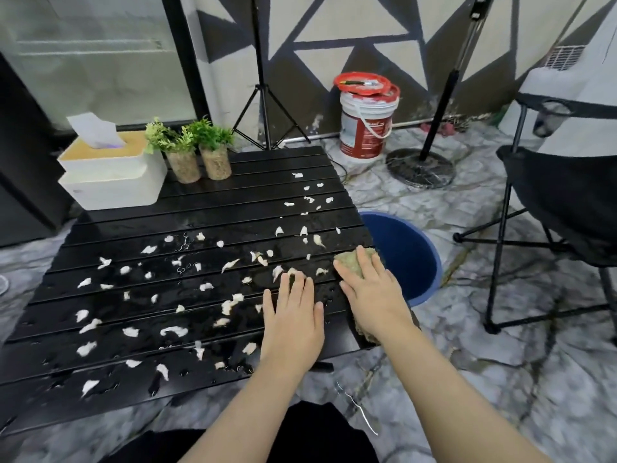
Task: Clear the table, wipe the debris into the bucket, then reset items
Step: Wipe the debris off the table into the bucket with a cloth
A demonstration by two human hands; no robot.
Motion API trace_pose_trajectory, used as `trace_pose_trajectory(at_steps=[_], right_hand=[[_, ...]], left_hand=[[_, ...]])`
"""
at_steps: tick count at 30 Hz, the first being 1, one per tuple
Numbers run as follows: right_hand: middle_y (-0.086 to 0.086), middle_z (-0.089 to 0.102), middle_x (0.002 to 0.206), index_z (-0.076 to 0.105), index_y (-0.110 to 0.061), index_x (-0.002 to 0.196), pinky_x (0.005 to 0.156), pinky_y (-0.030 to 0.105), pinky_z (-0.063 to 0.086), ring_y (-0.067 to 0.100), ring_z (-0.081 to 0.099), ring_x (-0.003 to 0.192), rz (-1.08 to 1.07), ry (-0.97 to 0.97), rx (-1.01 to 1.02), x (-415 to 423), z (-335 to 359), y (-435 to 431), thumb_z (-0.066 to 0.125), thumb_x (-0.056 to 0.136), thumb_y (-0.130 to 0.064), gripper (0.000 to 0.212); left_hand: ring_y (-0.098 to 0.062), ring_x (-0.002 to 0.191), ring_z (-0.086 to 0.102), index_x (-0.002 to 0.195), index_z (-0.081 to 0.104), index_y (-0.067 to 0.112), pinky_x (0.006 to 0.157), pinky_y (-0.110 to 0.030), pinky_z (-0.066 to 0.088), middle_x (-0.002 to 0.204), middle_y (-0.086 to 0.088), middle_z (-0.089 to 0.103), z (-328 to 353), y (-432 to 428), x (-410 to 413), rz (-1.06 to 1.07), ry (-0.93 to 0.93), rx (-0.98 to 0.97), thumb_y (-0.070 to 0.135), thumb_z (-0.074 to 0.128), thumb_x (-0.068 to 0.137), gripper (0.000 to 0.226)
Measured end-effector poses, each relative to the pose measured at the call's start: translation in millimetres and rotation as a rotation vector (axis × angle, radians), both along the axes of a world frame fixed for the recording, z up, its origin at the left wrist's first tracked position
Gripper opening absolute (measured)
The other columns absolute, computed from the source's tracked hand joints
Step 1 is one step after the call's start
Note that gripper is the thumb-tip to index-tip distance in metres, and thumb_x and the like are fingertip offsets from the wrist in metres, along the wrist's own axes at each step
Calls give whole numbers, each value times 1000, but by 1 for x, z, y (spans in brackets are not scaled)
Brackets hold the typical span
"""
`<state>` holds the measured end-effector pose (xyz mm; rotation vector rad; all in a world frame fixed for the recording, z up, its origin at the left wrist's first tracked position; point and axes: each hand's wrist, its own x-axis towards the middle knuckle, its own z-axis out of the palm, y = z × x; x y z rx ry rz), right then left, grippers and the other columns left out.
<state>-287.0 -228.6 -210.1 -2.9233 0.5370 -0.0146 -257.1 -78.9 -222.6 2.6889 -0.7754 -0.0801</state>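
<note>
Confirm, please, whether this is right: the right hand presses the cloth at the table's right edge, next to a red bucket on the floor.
Not quite: the head view shows that the bucket is blue, not red. The right hand does press the cloth at the table's right edge.

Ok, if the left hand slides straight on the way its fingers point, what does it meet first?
A white scrap right at the left hand's fingertips, lying on the table. More lie farther along that line, though depth is hard to judge.
</note>
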Motion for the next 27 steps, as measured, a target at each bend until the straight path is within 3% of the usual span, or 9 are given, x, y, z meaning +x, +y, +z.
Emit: trace_pose_trajectory(at_steps=[7, 11, 13, 15, 17, 19, 22, 24, 27], right_hand=[[5, 20, 156, 29, -27, 145, 112, 33, 22, 28, 17, 144, -11, -89, 11, 5, -3, -2, 35, 97, -6, 53], [6, 27, 154, 41, -23, 140, 112, 20, 17, 18, 22, 142, -89, -294, 353, -4, 11, 1, 40, 97, -5, 46], [6, 33, 151, 48, -21, 135, 111, 18, 14, 14, 25, 140, -183, -454, 589, -6, 30, 13, 44, 98, -6, 40], [3, 36, 149, 51, -21, 133, 110, 14, 16, 9, 28, 137, -172, -545, 678, -3, 54, 36, 45, 98, -9, 38], [-1, 39, 147, 53, -21, 131, 101, -1, 16, 1, 30, 133, -91, -596, 731, 3, 76, 72, 47, 97, -10, 36], [-2, 39, 146, 54, -22, 130, 94, -10, 13, -3, 29, 129, 2, -602, 767, 12, 92, 117, 48, 96, -9, 37], [-9, 35, 146, 49, -25, 134, 96, -9, 8, -6, 22, 131, 175, -513, 762, 23, 99, 190, 46, 98, -12, 38], [-12, 31, 147, 46, -28, 136, 104, 0, 8, -3, 20, 136, 259, -456, 739, 30, 93, 238, 44, 99, -16, 38], [-7, 23, 154, 41, -27, 139, 111, 11, 7, 8, 17, 143, 328, -396, 693, 44, 76, 305, 39, 100, -17, 40]], left_hand=[[-19, 145, -7, 146, 8, 17, 116, -45, -1, 158, 2, 3, 4, 0, -1, -3, 19, 29, 48, -16, 75, 81], [-15, 145, -2, 145, 15, 19, 117, -39, 0, 157, 4, 11, 23, 10, -2, 25, 51, -117, 59, -27, 69, 96], [-12, 145, 0, 145, 17, 21, 116, -34, -3, 157, 6, 13, 39, 30, 0, 17, 65, -185, 56, -18, 73, 88], [-9, 144, 1, 145, 17, 22, 114, -29, -6, 156, 7, 15, 56, 62, 7, 4, 24, -237, 52, -3, 87, 69], [-9, 144, 4, 144, 22, 22, 114, -28, -4, 155, 7, 19, 67, 106, 20, 18, -20, -260, 43, 12, 95, 54], [-11, 144, 8, 142, 27, 21, 116, -32, 2, 153, 5, 25, 73, 160, 35, 49, -62, -267, 43, 14, 93, 55], [-19, 143, 19, 139, 36, 17, 116, -40, 13, 150, -1, 33, 65, 246, 58, 168, -132, -223, 50, 9, 84, 70], [-24, 141, 24, 136, 42, 12, 114, -43, 19, 147, -7, 38, 56, 296, 70, 288, -139, -216, 45, 21, 88, 62], [-21, 144, 12, 141, 32, 12, 116, -40, 9, 153, -5, 26, 36, 351, 86, 371, -40, -132, 27, 32, 97, 47]])
